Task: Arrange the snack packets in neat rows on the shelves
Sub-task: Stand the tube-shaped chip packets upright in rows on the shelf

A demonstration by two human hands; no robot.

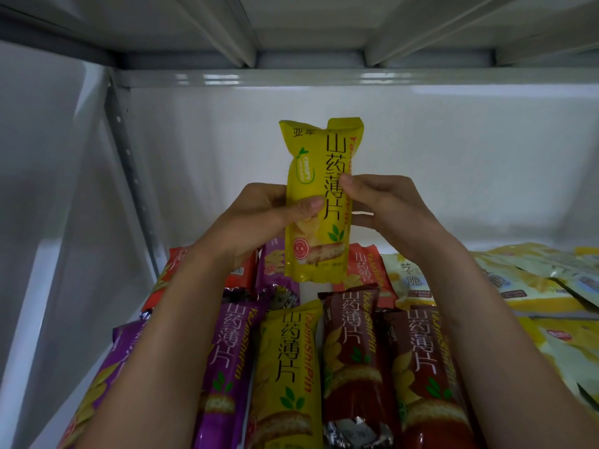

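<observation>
The tall yellow foil snack packet (319,202) was held upright, pinched by left hand (259,218) and right hand (385,205); ideally it would be lowered flat, aligned beside the purple packet (274,264) in the back row.

1 head view, close, facing forward into the shelf (324,80).

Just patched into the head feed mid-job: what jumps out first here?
A yellow snack packet held upright in the centre, above the shelf, with the left hand and right hand both gripping its middle. Below it, rows of packets lie flat on the shelf: purple packet, another yellow packet and dark red packet side by side. Pale yellow packets lie at the right.
</observation>
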